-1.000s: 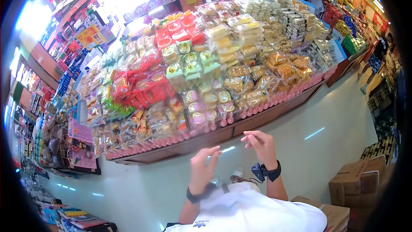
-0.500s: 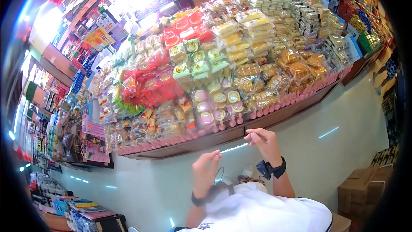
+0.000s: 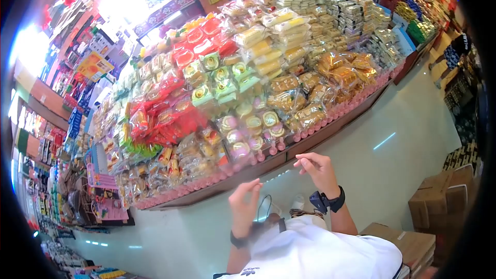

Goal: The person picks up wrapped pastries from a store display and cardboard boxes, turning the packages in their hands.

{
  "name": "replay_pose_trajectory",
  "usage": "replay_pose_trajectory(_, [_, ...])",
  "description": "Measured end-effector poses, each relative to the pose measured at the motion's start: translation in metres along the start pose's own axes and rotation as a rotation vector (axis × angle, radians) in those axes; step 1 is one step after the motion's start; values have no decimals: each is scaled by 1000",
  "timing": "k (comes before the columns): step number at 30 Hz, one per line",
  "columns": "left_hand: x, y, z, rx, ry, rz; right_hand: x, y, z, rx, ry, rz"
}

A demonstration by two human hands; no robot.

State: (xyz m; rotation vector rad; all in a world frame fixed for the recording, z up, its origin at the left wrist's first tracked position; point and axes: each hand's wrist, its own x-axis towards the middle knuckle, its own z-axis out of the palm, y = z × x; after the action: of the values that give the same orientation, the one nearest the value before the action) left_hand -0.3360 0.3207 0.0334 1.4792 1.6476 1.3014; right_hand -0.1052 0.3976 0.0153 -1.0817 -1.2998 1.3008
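Observation:
My left hand [image 3: 245,206] is raised in front of my white shirt, with thumb and fingertips brought close in a pinch. Across from it, my right hand [image 3: 318,171] is curled the same way, its fingertips pointing left. A faint pale dotted line shows between the hands; I cannot tell whether it is a thin strip or a light reflection on the floor. Both hands are apart from each other and short of the display counter [image 3: 268,168], which is heaped with wrapped pastries. Nearest beyond them are clear packs of round purple-and-cream cakes [image 3: 240,149].
Pink scalloped trim [image 3: 310,133] edges the counter. Red packs [image 3: 178,121], green packs [image 3: 222,85] and brown bread packs [image 3: 346,67] fill it. Cardboard boxes [image 3: 436,196] stand at right. A person [image 3: 454,51] is at the far right. More shelves line the left.
The view has swung slightly, so the counter sits further left and more of the boxes shows at lower right. My hands keep nearly the same pose. The pale line between them looks fainter.

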Motion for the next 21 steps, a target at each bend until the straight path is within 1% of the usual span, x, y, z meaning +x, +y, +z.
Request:
replay_pose_trajectory(4, [22, -22, -21, -18, -10, 36, 4, -2, 21, -49, 49, 6])
replay_pose_trajectory(8, [47, -35, -54, -25, 8, 128, 16, -17, 55, -80, 41, 1])
replay_pose_trajectory(16, [66, -66, -108, -100, 71, 78, 35, -15, 125, -145, -57, 16])
replay_pose_trajectory(21, [66, -80, -124, -129, 84, 56, 38, -8, 149, -155, -84, 40])
